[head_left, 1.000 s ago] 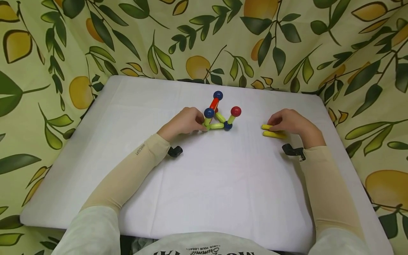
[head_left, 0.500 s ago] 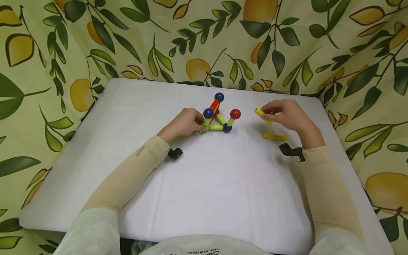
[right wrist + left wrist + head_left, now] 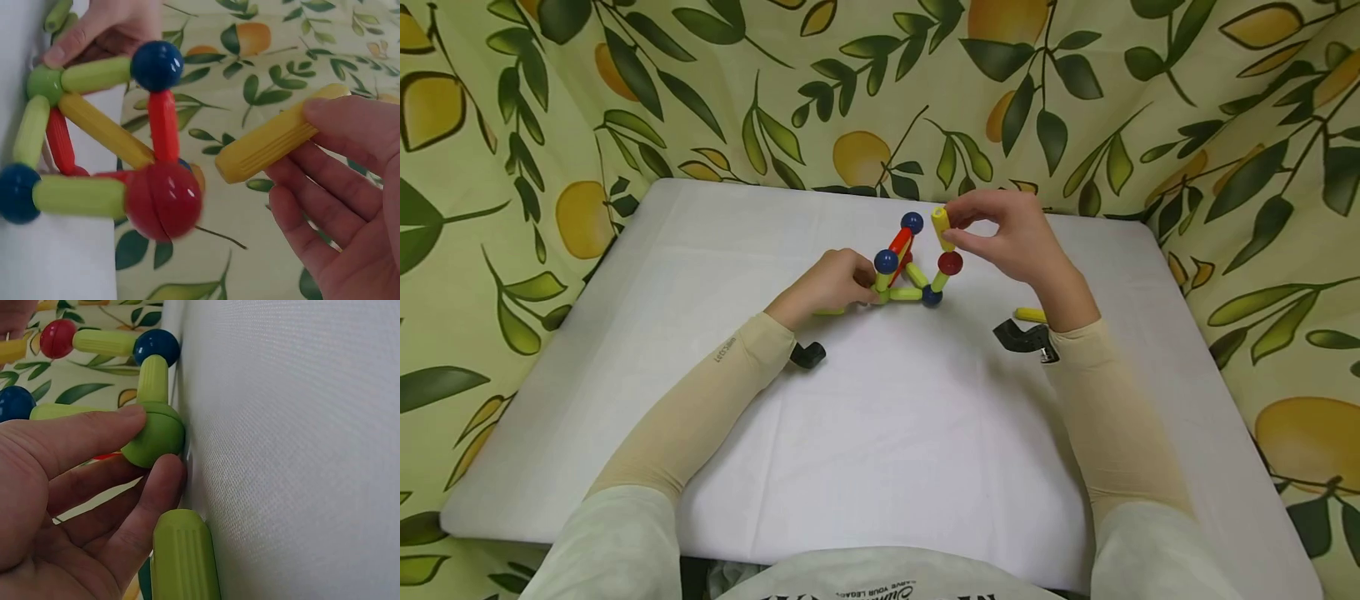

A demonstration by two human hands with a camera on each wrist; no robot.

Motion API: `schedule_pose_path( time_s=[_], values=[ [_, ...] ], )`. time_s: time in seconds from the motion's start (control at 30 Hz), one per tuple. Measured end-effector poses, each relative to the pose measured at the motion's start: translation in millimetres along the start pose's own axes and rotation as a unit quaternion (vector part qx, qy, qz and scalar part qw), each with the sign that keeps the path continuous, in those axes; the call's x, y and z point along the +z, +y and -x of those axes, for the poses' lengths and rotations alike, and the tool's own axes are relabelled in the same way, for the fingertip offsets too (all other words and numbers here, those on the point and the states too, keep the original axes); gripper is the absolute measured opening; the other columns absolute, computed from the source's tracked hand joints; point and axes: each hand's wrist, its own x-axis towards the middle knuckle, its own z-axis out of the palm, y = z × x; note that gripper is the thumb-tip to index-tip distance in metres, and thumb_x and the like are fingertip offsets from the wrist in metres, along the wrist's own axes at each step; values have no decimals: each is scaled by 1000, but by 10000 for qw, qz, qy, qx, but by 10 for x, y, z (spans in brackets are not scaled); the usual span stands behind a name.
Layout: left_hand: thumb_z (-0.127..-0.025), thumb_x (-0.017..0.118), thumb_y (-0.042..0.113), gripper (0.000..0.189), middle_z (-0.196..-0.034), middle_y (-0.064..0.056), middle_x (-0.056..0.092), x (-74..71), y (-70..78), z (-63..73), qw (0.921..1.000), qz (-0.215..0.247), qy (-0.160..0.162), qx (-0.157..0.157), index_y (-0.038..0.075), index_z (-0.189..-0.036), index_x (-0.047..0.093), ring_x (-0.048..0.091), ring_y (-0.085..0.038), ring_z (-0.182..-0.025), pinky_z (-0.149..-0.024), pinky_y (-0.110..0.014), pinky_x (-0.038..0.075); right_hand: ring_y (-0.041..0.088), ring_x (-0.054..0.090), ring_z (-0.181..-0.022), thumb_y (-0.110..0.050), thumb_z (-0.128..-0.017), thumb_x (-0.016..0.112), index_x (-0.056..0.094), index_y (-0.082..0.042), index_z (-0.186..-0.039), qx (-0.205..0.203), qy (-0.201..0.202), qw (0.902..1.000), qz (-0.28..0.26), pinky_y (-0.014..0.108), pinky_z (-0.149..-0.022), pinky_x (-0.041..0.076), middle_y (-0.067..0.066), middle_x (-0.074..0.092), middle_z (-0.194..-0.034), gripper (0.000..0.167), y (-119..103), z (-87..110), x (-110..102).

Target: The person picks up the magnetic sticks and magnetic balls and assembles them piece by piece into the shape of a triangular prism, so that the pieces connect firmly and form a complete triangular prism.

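At the back of the table stands a frame of ribbed rods joined by balls. My left hand (image 3: 835, 287) pinches its green ball (image 3: 156, 434) low at the near-left corner, thumb on one side. A lime rod rises from that ball to a blue ball (image 3: 886, 262); another runs along the table to a second blue ball (image 3: 932, 296). From there a slanted rod carries a red ball (image 3: 951, 263). My right hand (image 3: 1007, 229) pinches a yellow rod (image 3: 275, 137) between thumb and fingers. In the right wrist view, its lower end is slightly apart from the red ball.
Another yellow rod (image 3: 1030, 315) lies on the white tabletop (image 3: 865, 433), partly behind my right wrist. Lime rods (image 3: 184, 556) lie beside my left hand. A fruit-patterned cloth (image 3: 865, 158) hangs behind the table.
My right hand has lifted one of the two yellow rods off the table and carried it left, tilting it upright over the red ball. The left hand stays at the green ball.
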Motion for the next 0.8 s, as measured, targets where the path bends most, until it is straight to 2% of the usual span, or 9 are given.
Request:
schedule_pose_path(
  time_s=[0.13,0.37,0.47,0.7,0.8],
  values=[
    [-94,87,13,24,-106,-8,78,5,-9,8,10000,43,-37,33,1,-113,80,69,-24,-96,-91,-39,56,18,70,-102,-12,-97,84,82,-7,-115,-162,-294,9994,-37,44,-96,54,2,78,-107,19,12,-82,191],
    [-94,88,14,23,-105,-7,78,-12,13,24,10000,33,-58,-27,2,-112,80,69,-24,-95,-92,-39,56,25,69,-103,-11,-96,84,82,-8,-114,-152,-896,9958,104,45,-88,56,3,78,-106,18,125,-115,389],
    [-94,88,14,23,-104,-8,78,-25,17,24,10000,7,-59,-21,2,-112,80,68,-25,-95,-92,-39,56,24,70,-101,-13,-95,86,82,-11,-111,14,-1150,9932,182,43,-85,58,1,78,-104,16,163,-124,423],
    [-94,88,15,24,-104,-8,78,-43,21,27,10000,-9,-66,-54,2,-112,81,68,-25,-94,-92,-39,56,23,65,-83,-17,-97,84,84,-15,-113,440,-1709,9823,625,40,-75,55,-2,79,-103,17,189,-137,476],
    [-94,88,16,25,-105,-8,78,-51,21,27,9999,-39,-84,-47,2,-113,81,67,-25,-95,-93,-39,55,27,67,-89,-18,-98,83,85,-13,-116,507,-1899,9768,854,42,-79,54,-2,80,-105,19,188,-144,507]
  ],
)
